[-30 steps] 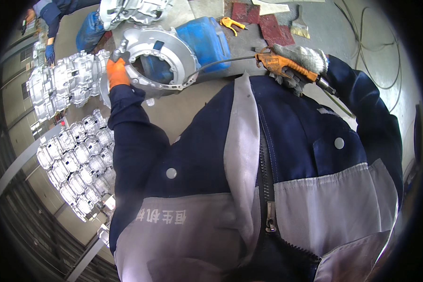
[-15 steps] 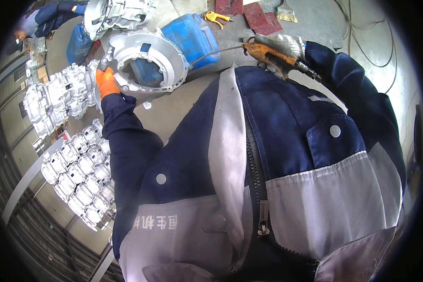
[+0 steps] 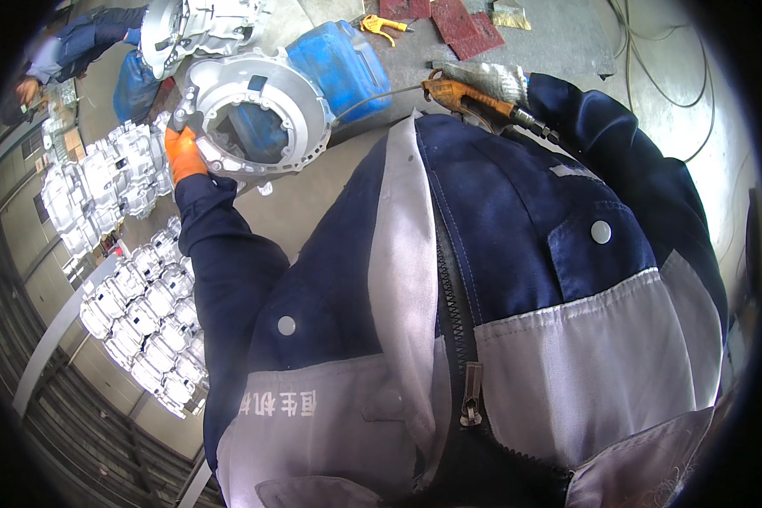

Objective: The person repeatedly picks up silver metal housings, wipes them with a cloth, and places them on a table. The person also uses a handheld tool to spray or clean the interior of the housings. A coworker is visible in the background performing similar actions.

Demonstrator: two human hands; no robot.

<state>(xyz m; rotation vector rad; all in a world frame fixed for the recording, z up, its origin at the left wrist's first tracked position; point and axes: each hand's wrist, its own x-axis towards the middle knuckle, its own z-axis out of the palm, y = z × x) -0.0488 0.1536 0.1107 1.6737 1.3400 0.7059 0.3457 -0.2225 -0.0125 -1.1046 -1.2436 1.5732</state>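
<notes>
A silvery cast-metal housing (image 3: pixel 317 118), ring-shaped with a wide round opening, sits in front of me at the upper left. My left hand (image 3: pixel 184 154), in an orange glove, is closed on the housing's left edge; its fingertips are partly hidden there. In my right hand (image 3: pixel 493 83), wearing a greyish-white glove, is an orange air blow gun (image 3: pixel 453 93) with a hose fitting at its rear. The gun's long thin nozzle (image 3: pixel 377 101) points left, and its tip is close to the housing's right rim. Whether the tip touches the metal I cannot tell.
Behind the housing stand a blue plastic jerrycan (image 3: pixel 334 63) and another casting (image 3: pixel 199 34). A yellow air gun (image 3: pixel 384 28) and dark red pieces (image 3: pixel 466 30) lie farther back. Stacked castings (image 3: pixel 114 173) fill the left. A co-worker's sleeve (image 3: pixel 85 38) shows at far left; hoses (image 3: pixel 631 51) hang right.
The whole view has shifted slightly, moving the housing and both hands a little left in the picture. Both grips look unchanged. The co-worker's hand at the far left has moved downward.
</notes>
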